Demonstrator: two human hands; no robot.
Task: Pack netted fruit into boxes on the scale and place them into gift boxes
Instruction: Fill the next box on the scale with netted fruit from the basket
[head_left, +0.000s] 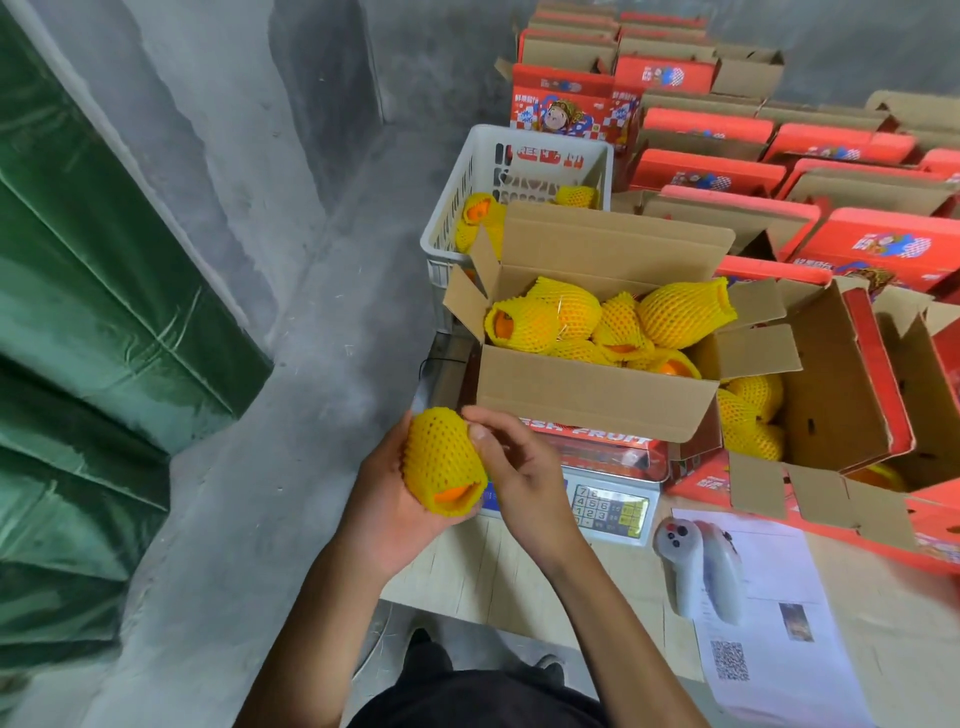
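A round fruit (443, 464) sleeved in yellow foam net, its orange skin bared at the lower open end, is cradled in the curled left hand (387, 506). The net's upper side is pinched by the right hand (524, 470), thumb and fingers bent onto it. Both are held before the scale (613, 506), a metal-topped unit with a grey keypad. On the scale a plain corrugated box (597, 395) is stood, flaps spread, heaped with more netted fruit (675, 317). Behind it a white slotted plastic crate (470, 171) is seen, a few netted pieces inside. To the right, red printed gift boxes (852, 374) are crowded in rows, the nearest one open and partly filled. On the pale desk (467, 577) a white handheld device (701, 566) is laid on a printed sheet (779, 634). Green tarpaulin (78, 312) is draped along the grey concrete at left.
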